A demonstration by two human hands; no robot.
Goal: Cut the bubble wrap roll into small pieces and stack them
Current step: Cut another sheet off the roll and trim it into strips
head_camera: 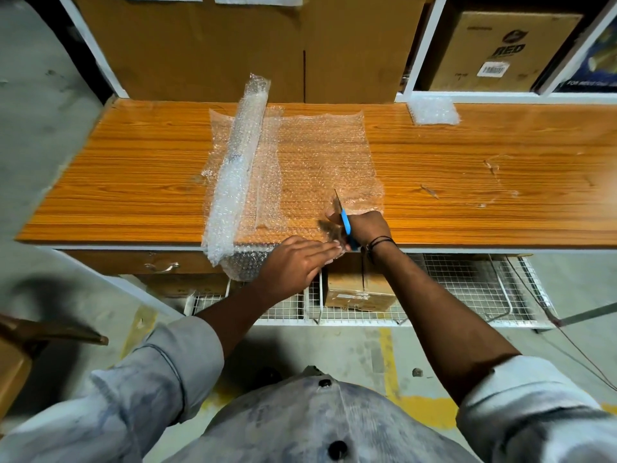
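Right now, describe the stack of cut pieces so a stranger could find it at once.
Start at the long wooden table and follow its far edge toward the right. There, against the white shelf frame, sits the stack of cut pieces: small, square and milky white, well apart from the roll.

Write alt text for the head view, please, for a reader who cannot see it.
A person's right hand cuts an unrolled bubble wrap sheet with blue scissors on a wooden table, the left hand pressing it flat. The roll lies left; cut pieces sit far right.
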